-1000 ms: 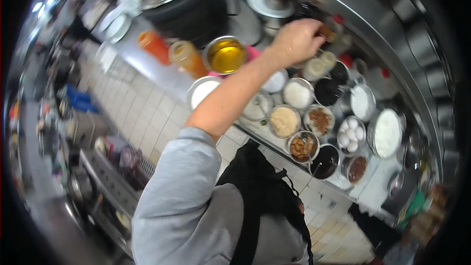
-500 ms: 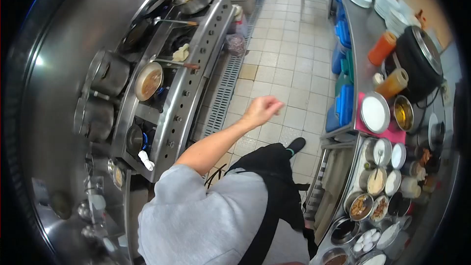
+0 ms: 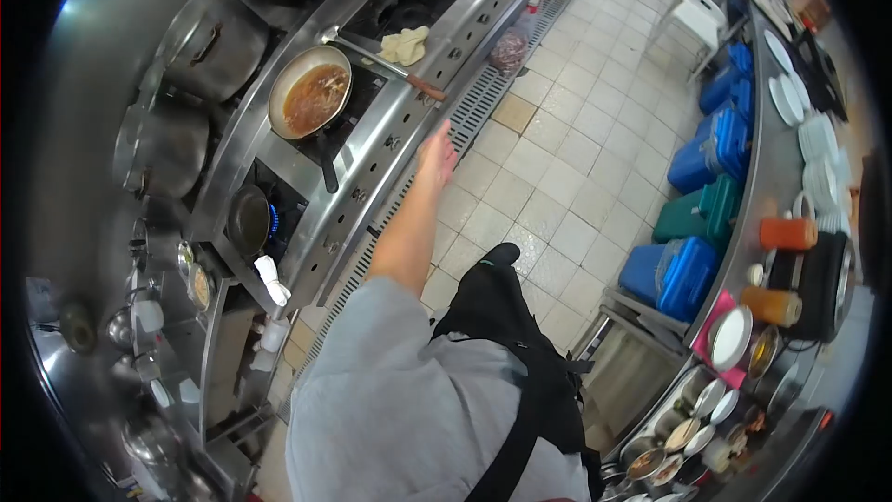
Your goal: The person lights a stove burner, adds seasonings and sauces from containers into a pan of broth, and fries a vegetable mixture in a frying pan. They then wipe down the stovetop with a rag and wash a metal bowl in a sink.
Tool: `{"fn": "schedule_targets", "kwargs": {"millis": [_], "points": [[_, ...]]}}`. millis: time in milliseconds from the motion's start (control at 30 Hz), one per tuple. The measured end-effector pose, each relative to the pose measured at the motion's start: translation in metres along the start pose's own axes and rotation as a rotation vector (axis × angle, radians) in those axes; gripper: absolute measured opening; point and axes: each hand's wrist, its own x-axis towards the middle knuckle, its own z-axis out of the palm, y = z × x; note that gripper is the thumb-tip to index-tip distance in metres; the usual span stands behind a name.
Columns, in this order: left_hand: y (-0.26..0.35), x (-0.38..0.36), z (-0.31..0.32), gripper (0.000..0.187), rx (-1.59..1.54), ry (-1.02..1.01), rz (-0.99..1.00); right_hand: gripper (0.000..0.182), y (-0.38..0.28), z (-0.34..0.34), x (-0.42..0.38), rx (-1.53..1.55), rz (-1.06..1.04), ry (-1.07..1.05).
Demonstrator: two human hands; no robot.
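Observation:
My left hand [image 3: 436, 156] reaches out past the stove's front edge, over the floor drain, with its fingers stretched and nothing visible in it. Nearest to it is the wooden handle [image 3: 426, 87] of a metal utensil lying across the stove beside the pan. A light-coloured frying pan [image 3: 280, 112] holds brown-red sauce [image 3: 314, 99] with bits in it; a black handle [image 3: 330, 165] points from it towards the stove front. A crumpled cream cloth [image 3: 405, 46] lies beyond the utensil. My right hand is out of view.
A small dark pan [image 3: 248, 220] sits over a blue flame, a white cloth [image 3: 270, 281] by its handle end. Large pots [image 3: 216, 48] stand behind. Blue bins [image 3: 671, 277] line the right counter, which carries plates, sauce bottles and ingredient bowls. A white stool [image 3: 699, 19] stands farther off.
My left hand has gone from loosely curled over the floor to stretched out near the stove front and the wooden handle. The view has swung towards the stove.

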Motion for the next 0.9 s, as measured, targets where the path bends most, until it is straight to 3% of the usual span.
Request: {"fn": "schedule_targets", "kwargs": {"millis": [33, 167, 267, 400, 433, 467, 533, 567, 600, 633, 667, 700, 733, 800, 900], "points": [[0.013, 0.009, 0.002, 0.104, -0.036, -0.063, 0.012, 0.032, -0.016, 0.006, 0.006, -0.043, -0.022, -0.006], [0.046, 0.068, 0.015, 0.119, -0.108, -0.092, 0.000, 0.034, -0.074, 0.031, 0.022, -0.190, -0.109, -0.020], [0.061, 0.106, 0.019, 0.120, -0.147, -0.093, -0.037, 0.035, -0.107, 0.056, 0.032, -0.260, -0.184, -0.031], [0.075, 0.132, 0.014, 0.103, -0.263, -0.228, -0.108, 0.047, -0.197, 0.093, 0.046, -0.258, 0.025, 0.023], [0.077, 0.130, 0.016, 0.069, -0.299, -0.132, -0.114, 0.047, -0.202, 0.098, 0.049, -0.260, -0.019, 0.023], [0.078, 0.143, 0.002, 0.069, -0.294, -0.140, -0.117, 0.048, -0.206, 0.103, 0.051, -0.257, -0.064, 0.029], [0.079, 0.181, -0.030, 0.051, -0.557, -0.838, -0.126, 0.047, -0.194, 0.108, 0.066, -0.275, -0.093, 0.005], [0.110, 0.126, 0.002, 0.037, -0.577, -0.591, 0.006, 0.047, -0.183, 0.108, 0.060, -0.291, -0.114, -0.001], [0.134, 0.083, 0.024, 0.029, -0.502, -0.387, 0.054, 0.046, -0.181, 0.111, 0.049, -0.310, -0.112, 0.004], [0.148, 0.056, 0.045, 0.025, -0.447, -0.238, 0.230, 0.045, -0.189, 0.119, 0.045, -0.318, -0.111, 0.022], [0.152, 0.079, 0.034, 0.025, -0.514, -0.207, 0.164, 0.045, -0.197, 0.123, 0.037, -0.356, -0.070, 0.066], [0.150, 0.119, 0.014, 0.031, -0.492, -0.379, 0.072, 0.045, -0.202, 0.125, 0.028, -0.391, -0.021, 0.102], [0.154, 0.116, 0.026, 0.033, -0.388, -0.228, 0.085, 0.043, -0.201, 0.126, 0.021, -0.309, -0.066, 0.184], [0.154, 0.125, 0.025, 0.032, -0.351, -0.288, 0.098, 0.039, -0.192, 0.122, 0.019, -0.252, -0.164, 0.318], [0.138, 0.052, 0.050, 0.028, -0.088, -0.244, 0.181, 0.033, -0.232, 0.111, -0.010, -0.298, -0.287, 0.543]]}}
